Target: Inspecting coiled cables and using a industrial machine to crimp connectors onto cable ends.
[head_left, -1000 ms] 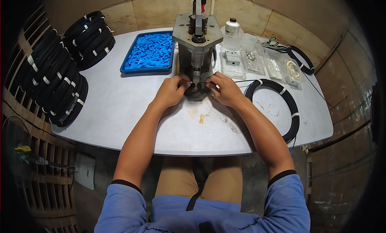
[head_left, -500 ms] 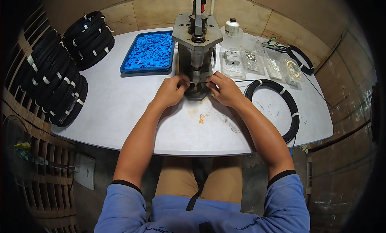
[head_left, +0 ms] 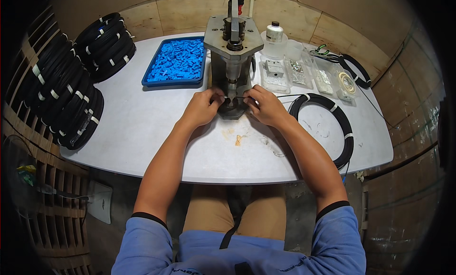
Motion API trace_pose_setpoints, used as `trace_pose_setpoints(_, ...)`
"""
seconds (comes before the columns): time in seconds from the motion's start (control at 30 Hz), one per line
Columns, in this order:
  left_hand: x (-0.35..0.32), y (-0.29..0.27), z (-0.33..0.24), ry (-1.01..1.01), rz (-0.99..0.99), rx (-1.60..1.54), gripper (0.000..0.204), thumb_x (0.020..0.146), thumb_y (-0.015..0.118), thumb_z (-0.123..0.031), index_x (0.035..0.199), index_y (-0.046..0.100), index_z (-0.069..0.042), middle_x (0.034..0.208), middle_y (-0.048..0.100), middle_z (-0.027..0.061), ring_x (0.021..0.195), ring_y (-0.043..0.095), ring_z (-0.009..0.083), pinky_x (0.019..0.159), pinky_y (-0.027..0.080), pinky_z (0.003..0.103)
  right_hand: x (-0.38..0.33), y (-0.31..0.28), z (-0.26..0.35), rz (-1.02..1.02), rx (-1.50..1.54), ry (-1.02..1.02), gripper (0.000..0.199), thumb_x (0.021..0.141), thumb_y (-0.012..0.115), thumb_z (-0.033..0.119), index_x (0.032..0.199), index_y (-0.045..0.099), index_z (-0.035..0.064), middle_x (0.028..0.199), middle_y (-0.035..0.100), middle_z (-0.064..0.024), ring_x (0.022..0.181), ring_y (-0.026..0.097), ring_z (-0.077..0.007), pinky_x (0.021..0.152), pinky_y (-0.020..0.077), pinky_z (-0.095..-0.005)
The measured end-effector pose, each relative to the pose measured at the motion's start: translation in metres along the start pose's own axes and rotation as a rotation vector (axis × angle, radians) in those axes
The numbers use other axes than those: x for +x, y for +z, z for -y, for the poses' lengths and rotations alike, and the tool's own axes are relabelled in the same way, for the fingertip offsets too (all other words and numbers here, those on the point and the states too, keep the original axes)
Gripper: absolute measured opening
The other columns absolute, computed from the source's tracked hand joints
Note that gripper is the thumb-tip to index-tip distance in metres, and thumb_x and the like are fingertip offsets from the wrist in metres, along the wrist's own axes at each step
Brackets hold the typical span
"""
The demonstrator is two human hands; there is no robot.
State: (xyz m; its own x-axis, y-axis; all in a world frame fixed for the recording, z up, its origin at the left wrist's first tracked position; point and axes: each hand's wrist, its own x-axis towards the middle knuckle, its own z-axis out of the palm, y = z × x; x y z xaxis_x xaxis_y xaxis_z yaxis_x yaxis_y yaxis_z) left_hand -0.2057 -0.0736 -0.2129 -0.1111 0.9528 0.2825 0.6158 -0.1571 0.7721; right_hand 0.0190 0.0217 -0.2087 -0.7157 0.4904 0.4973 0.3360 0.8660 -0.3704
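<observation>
A metal bench press [head_left: 232,61] stands at the table's back middle, its ram lowered between my hands. My left hand [head_left: 204,105] is at the left of the ram, thumb and fingers pinched together; what they grip is too small to make out. On the other side my right hand [head_left: 264,104] pinches a thin black cable [head_left: 285,95] close to the press. That cable runs right to a black cable coil [head_left: 343,125] tied with white bands, lying on the table. The point where the cable meets the ram is partly hidden by my fingers.
A blue tray [head_left: 147,83] of small blue pieces sits left of the press. Several clear boxes [head_left: 298,73] of small parts and a white bottle [head_left: 274,33] stand to its right. Stacked black coils [head_left: 71,92] rise at far left; a smaller coil [head_left: 355,71] lies back right.
</observation>
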Motion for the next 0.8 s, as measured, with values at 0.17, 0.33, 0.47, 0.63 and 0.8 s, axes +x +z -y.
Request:
trace_pose_setpoints(0.17,0.0008,0.0001,-0.0008,-0.018,0.01,0.018,0.02,0.093,0.063,-0.015,0.107,0.068,-0.001,0.094,0.073,0.0167,0.088,0.07,0.0271,0.082,0.053,0.036,-0.0003,-0.0001,-0.0022,-0.005,0.008,-0.008,0.014,0.09,0.065,0.011,0.103,0.065,0.0067,0.097,0.062,-0.0121,0.088,0.064,-0.0344,0.076,0.0536,-0.0418)
trace_pose_setpoints(0.33,-0.0004,-0.0007,-0.0018,-0.008,0.001,0.019,0.02,0.093,0.063,-0.014,0.107,0.068,-0.001,0.094,0.073,0.0167,0.087,0.07,0.0266,0.082,0.053,0.036,0.0001,-0.0007,0.0008,-0.003,0.012,0.01,0.013,0.089,0.066,0.011,0.101,0.066,0.0066,0.096,0.062,-0.0121,0.086,0.064,-0.0344,0.075,0.0534,-0.0417)
trace_pose_setpoints(0.47,-0.0006,-0.0009,-0.001,0.008,-0.002,0.019,0.019,0.093,0.063,-0.014,0.106,0.068,0.0,0.093,0.073,0.0163,0.085,0.07,0.0258,0.081,0.053,0.036,0.0009,-0.0017,0.001,0.009,0.014,0.01,0.013,0.088,0.066,0.011,0.1,0.066,0.0061,0.094,0.062,-0.0122,0.086,0.064,-0.0342,0.075,0.0533,-0.0414)
trace_pose_setpoints(0.63,0.0001,0.0005,0.0017,0.009,-0.003,0.004,0.019,0.093,0.063,-0.014,0.106,0.068,-0.001,0.094,0.073,0.0161,0.085,0.07,0.026,0.081,0.053,0.036,0.001,-0.0019,0.0002,-0.001,0.012,-0.009,0.013,0.087,0.067,0.009,0.099,0.066,0.0054,0.093,0.062,-0.0119,0.087,0.064,-0.0336,0.075,0.0532,-0.0411)
trace_pose_setpoints(0.8,0.0004,0.0006,0.0005,-0.003,0.001,-0.004,0.019,0.094,0.064,-0.015,0.107,0.068,-0.001,0.093,0.073,0.0161,0.085,0.07,0.0262,0.081,0.053,0.036,0.0011,-0.0016,0.0,-0.018,0.007,-0.027,0.013,0.087,0.067,0.009,0.099,0.066,0.0052,0.093,0.063,-0.0118,0.089,0.064,-0.0334,0.077,0.0531,-0.0409)
